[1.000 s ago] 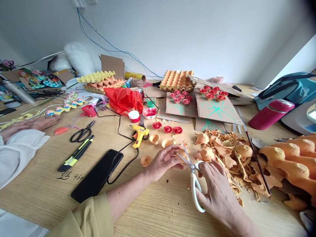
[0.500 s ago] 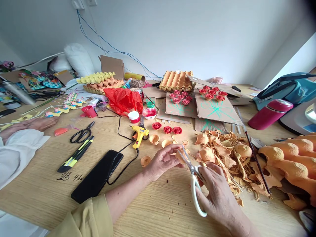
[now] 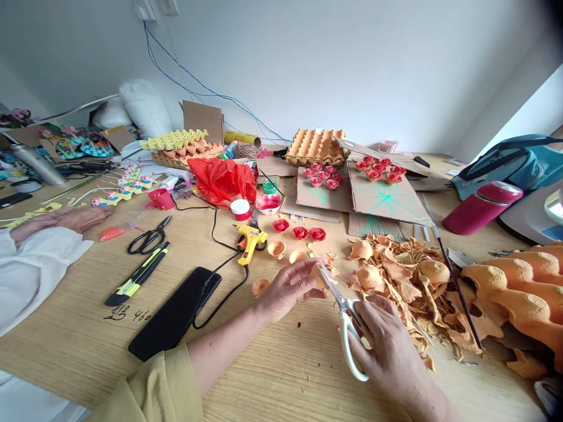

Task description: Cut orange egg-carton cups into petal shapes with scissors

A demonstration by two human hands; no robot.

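Note:
Between the fingers and thumb of my left hand (image 3: 292,288) is a small orange egg-carton piece (image 3: 320,276), partly hidden by the fingers. My right hand (image 3: 389,346) grips white-handled scissors (image 3: 347,334), their blades lying against that piece. Beyond my left hand are cut egg-carton cups (image 3: 277,250) and a row of red paper-pulp roses (image 3: 300,233). Right of the scissors spreads a heap of orange carton scraps (image 3: 402,275). A yellow glue gun (image 3: 251,241) lies on the table to the left of the cups.
Left of my arm lie a black phone (image 3: 176,313), a utility knife (image 3: 138,274) and black scissors (image 3: 150,235). Another person's hand (image 3: 83,219) rests at the far left. Egg trays (image 3: 519,287) and a red thermos (image 3: 482,207) stand right; cardboard with roses (image 3: 387,196) lies behind.
The scissor blades and the carton piece have shifted slightly against each other. Both hands keep their hold, and the whole view has moved a little.

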